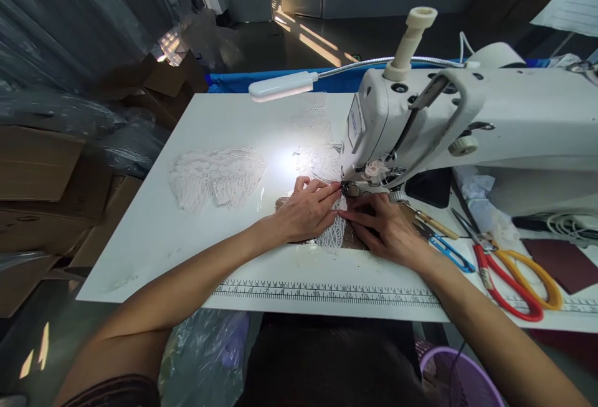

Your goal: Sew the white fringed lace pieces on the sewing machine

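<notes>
Currently, the lace [332, 239] lies partly beneath the left hand [306, 210], whose fingers rest slightly apart, close by the machine [387, 114]; the right hand [383, 226] reaches its edge, whether pinching I cannot tell.

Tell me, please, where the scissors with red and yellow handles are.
In the head view, the scissors lie on the white table at the person's right, between the blue tool and the dark red sheet.

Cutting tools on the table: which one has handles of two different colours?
The large scissors, red on one side and yellow on the other. The smaller snips, nearer the right hand, have blue only.
</notes>
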